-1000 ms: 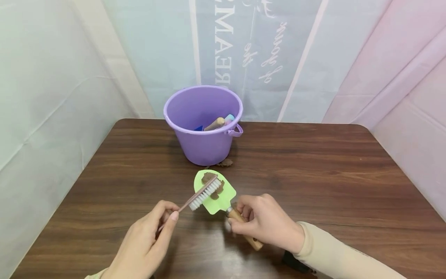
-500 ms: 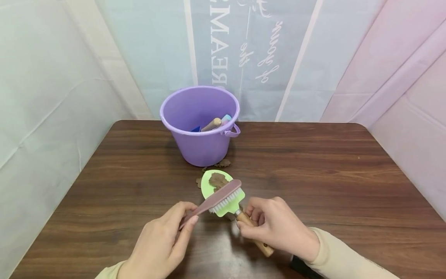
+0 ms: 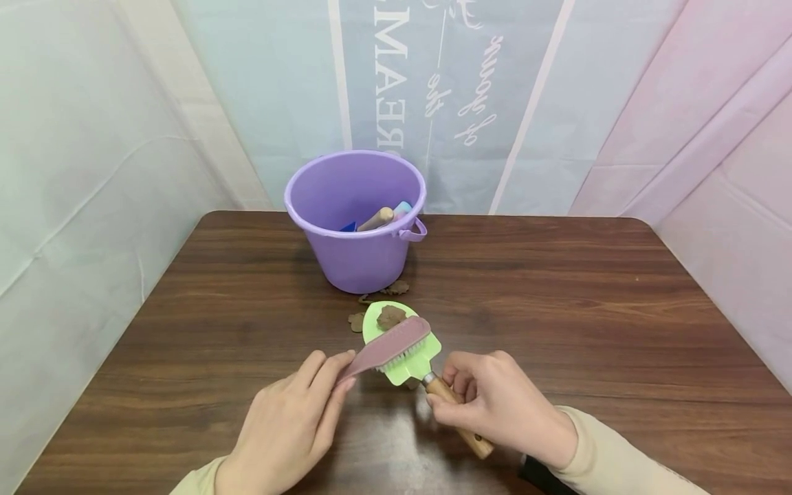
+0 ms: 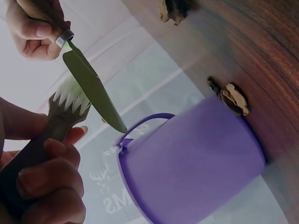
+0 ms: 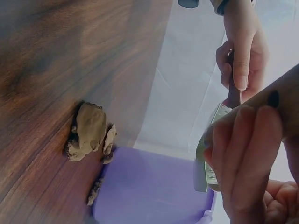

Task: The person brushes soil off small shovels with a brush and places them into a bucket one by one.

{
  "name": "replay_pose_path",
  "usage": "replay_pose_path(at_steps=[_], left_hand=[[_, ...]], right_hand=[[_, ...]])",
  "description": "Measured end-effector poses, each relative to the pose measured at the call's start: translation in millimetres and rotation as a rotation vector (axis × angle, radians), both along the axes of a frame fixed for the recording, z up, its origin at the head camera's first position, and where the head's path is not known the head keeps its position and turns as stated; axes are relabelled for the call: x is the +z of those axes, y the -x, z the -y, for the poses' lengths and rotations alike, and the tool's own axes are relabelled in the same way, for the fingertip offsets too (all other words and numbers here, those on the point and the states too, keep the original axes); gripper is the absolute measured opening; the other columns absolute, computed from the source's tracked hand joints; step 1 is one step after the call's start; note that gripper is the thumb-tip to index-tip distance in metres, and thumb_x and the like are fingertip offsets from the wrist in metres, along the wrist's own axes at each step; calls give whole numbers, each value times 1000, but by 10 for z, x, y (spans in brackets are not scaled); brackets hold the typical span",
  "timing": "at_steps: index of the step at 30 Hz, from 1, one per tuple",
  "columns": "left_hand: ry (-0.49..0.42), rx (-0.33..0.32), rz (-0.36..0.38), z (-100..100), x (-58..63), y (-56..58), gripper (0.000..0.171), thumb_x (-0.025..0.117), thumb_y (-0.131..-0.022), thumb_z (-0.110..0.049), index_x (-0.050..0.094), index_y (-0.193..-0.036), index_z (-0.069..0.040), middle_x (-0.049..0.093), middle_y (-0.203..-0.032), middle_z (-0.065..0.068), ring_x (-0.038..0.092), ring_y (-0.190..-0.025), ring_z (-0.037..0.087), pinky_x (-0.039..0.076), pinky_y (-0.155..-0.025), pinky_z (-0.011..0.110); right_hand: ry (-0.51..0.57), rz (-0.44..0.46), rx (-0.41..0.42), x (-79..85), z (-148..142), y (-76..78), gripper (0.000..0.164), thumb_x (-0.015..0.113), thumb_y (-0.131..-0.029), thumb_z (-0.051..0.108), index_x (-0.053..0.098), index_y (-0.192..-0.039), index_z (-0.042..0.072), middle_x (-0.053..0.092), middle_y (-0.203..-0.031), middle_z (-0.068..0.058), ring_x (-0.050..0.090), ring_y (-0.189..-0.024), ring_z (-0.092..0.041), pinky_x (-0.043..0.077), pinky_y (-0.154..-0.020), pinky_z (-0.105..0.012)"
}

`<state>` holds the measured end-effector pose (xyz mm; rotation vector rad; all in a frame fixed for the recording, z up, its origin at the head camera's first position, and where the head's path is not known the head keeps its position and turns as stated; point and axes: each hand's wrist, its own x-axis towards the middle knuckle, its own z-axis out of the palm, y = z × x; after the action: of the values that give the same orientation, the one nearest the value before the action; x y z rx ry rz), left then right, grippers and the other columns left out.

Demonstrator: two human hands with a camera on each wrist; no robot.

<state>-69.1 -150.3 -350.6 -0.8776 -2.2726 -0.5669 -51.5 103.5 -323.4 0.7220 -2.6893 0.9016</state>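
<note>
My left hand (image 3: pixel 287 416) grips the handle of a mauve brush (image 3: pixel 396 344) with white bristles. The bristles face down against the light green blade of a garden trowel (image 3: pixel 427 352); whether they touch it is hard to tell. A lump of brown, mud-like material (image 3: pixel 391 316) lies on the blade near its tip. With curled fingers, my right hand (image 3: pixel 495 399) holds the trowel's wooden handle (image 3: pixel 475 440). In the left wrist view the trowel (image 4: pixel 93 86) is seen edge-on, raised above the table, beside the brush bristles (image 4: pixel 70 95).
Behind the trowel stands a purple bucket (image 3: pixel 365 265) containing a wooden-handled item (image 3: pixel 379 218), something blue and a pastel piece. More brown pieces lie on the table by its base (image 3: pixel 396 288) and left of the blade (image 3: pixel 356 321). A dark object (image 3: pixel 544 476) sits under the right sleeve.
The brush has moved right and rolled so its back faces up and its bristles point down at the blade. The trowel has shifted slightly right, exposing a brown piece beside it.
</note>
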Motion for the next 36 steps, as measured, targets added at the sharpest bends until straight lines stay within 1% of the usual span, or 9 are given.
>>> replay_pose_path(at_steps=[3, 5, 7, 10, 16, 20, 23, 30, 36], left_hand=[[12, 13, 24, -2, 19, 0, 31, 39, -99, -32, 62, -106, -13, 48, -76, -8, 33, -47, 1, 29, -42, 15], [15, 15, 28, -4, 25, 6, 30, 40, -98, -32, 61, -105, -12, 48, -77, -8, 34, -48, 1, 29, -42, 14], [20, 19, 40, 0, 34, 9, 26, 43, -97, -30, 61, -105, -12, 47, -77, -7, 35, -48, 2, 30, -43, 15], [24, 23, 25, -1, 43, 27, 27, 42, -98, -30, 61, -104, -11, 46, -76, -6, 36, -49, 3, 30, -44, 16], [55, 48, -44, -11, 50, 59, 38, 30, -101, -32, 59, -102, -7, 43, -75, -1, 36, -50, 8, 31, -46, 19], [106, 101, -87, -10, 40, 90, 43, 24, -102, -31, 57, -101, -2, 41, -74, 3, 37, -51, 14, 32, -47, 24], [116, 132, -106, 1, 30, 125, 46, 22, -103, -30, 56, -101, 0, 40, -73, 5, 37, -51, 18, 31, -47, 26], [91, 175, -107, 16, 7, 165, 47, 22, -102, -32, 56, -98, 0, 41, -72, 6, 37, -50, 19, 30, -48, 28], [60, 250, -97, 49, 11, 200, 46, 24, -102, -32, 57, -97, 1, 43, -72, 9, 41, -52, 23, 32, -48, 32]], right_hand=[[-2, -5, 3, 4, -7, -5, 22, 74, -68, 16, 53, -65, 22, 51, -55, 17, 40, -49, 16, 36, -45, -6], [-2, -7, 1, 2, -13, -8, 22, 74, -68, 16, 53, -64, 22, 51, -55, 17, 40, -48, 16, 36, -45, -6], [1, -12, -2, 0, -17, -10, 23, 74, -68, 17, 52, -64, 22, 50, -55, 17, 39, -48, 16, 36, -44, -6], [6, -14, -11, -5, -17, -11, 25, 75, -66, 16, 51, -64, 23, 49, -54, 19, 39, -47, 17, 35, -43, -6], [17, -27, -13, -12, -17, -16, 28, 75, -64, 14, 49, -63, 24, 47, -54, 20, 38, -46, 17, 35, -43, -6], [12, -27, -13, -9, -25, -20, 27, 75, -64, 14, 50, -64, 24, 48, -54, 19, 38, -47, 17, 35, -43, -6], [8, -22, -9, -10, -32, -32, 26, 75, -64, 15, 51, -64, 23, 49, -54, 19, 39, -47, 17, 35, -43, -6], [7, -28, -3, -13, -49, -41, 25, 75, -64, 15, 51, -64, 23, 50, -55, 18, 39, -48, 17, 36, -44, -5], [9, -26, -16, -28, -49, -38, 27, 76, -63, 15, 50, -63, 24, 47, -54, 20, 38, -48, 17, 35, -44, -5]])
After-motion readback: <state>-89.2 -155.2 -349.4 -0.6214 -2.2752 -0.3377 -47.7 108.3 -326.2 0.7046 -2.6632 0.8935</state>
